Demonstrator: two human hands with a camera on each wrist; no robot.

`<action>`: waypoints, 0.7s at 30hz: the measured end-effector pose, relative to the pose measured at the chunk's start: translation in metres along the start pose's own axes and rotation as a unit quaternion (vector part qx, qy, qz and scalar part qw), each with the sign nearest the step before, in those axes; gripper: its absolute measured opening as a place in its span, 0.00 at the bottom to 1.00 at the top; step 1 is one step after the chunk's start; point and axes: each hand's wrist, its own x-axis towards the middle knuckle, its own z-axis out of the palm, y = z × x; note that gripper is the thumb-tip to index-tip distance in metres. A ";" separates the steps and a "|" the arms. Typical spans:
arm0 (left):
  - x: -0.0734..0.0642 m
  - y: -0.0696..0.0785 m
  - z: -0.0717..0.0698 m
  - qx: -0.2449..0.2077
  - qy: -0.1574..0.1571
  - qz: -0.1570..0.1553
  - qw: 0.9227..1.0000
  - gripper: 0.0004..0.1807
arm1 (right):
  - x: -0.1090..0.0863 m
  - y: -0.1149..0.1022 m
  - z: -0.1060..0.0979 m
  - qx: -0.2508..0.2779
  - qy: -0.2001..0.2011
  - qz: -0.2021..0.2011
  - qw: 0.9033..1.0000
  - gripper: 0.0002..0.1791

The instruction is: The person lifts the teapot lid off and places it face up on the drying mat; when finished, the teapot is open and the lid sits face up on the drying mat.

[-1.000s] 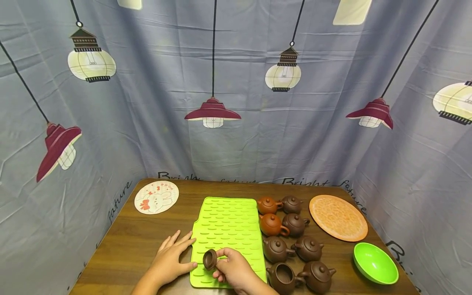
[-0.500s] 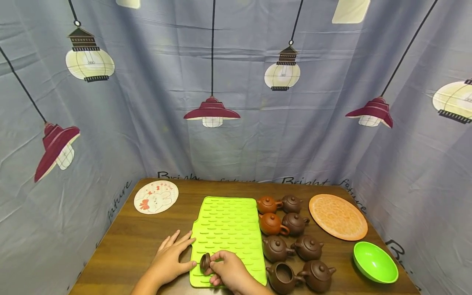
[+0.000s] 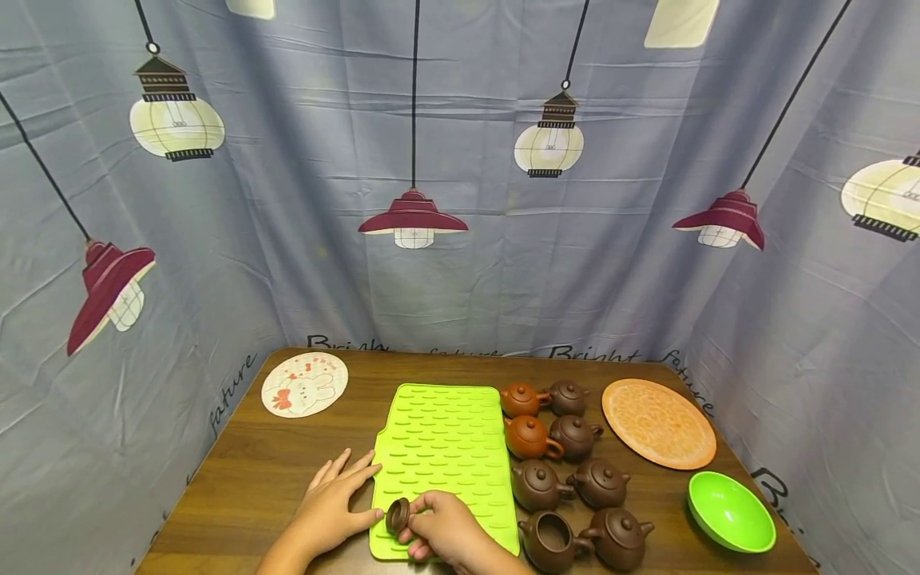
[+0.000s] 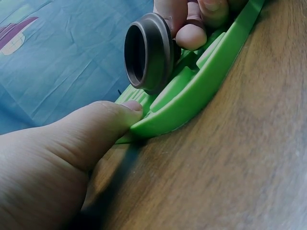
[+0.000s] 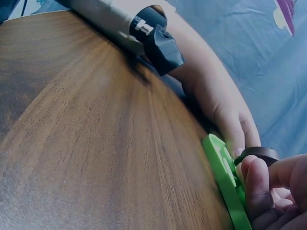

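Note:
In the head view, my right hand (image 3: pixel 449 527) pinches a dark brown teapot lid (image 3: pixel 398 517) on edge, low over the near left part of a lime-green ribbed mat (image 3: pixel 446 447). The lid's hollow underside faces left, as the left wrist view shows. My left hand (image 3: pixel 323 511) lies with fingers spread at the mat's left edge. Its thumb (image 4: pixel 110 115) presses on the mat's rim, close to the lid. A dark brown teapot (image 3: pixel 549 561) without a lid stands right of the mat, its round mouth uncovered.
Several lidded teapots, two of them orange-brown (image 3: pixel 528 438) and the others dark brown (image 3: pixel 621 539), stand in two columns right of the mat. Further right lie an orange round placemat (image 3: pixel 659 423) and a green bowl (image 3: pixel 731 511). A white bunny-print round mat (image 3: pixel 305 385) is at the far left.
My right hand has shifted left with the teapot lid, and the lid has turned in the fingers. The left hand stays in place.

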 end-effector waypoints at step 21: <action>-0.001 0.000 0.001 0.011 0.004 -0.004 1.000 0.44 | -0.001 0.004 -0.001 0.043 0.031 -0.005 0.999 0.07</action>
